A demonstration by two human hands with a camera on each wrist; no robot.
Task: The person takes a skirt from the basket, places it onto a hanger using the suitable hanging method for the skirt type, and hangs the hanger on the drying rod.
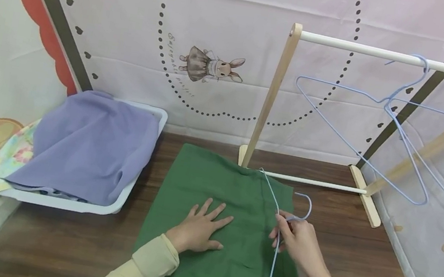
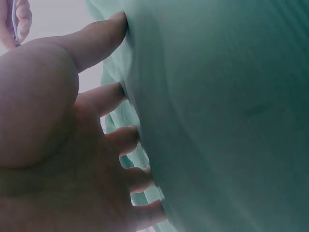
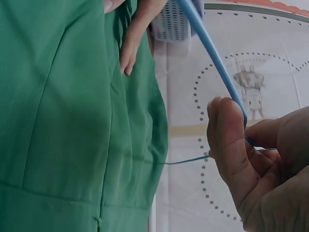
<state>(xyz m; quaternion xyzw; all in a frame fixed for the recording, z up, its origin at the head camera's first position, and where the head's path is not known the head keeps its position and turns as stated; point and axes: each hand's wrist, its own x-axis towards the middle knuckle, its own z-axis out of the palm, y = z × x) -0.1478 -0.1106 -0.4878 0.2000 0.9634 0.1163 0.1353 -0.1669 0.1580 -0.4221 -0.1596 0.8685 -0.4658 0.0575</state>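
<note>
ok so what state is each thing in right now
Green cloth: spread out, lightly wrinkled
Left hand: fingers spread, resting on it
Rack: standing upright
Held hanger: off the rack
Right hand: fingers curled, gripping that hanger
Hanger on rack: hung by its hook, bare
White basket: loaded
Purple cloth: loosely heaped on top
Floral cloth: partly covered, overhanging the basket's edge

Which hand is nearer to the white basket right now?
Left. The left hand is spread on the green cloth, to the right of the white basket; the right hand, holding a blue hanger, is farther right.
</note>
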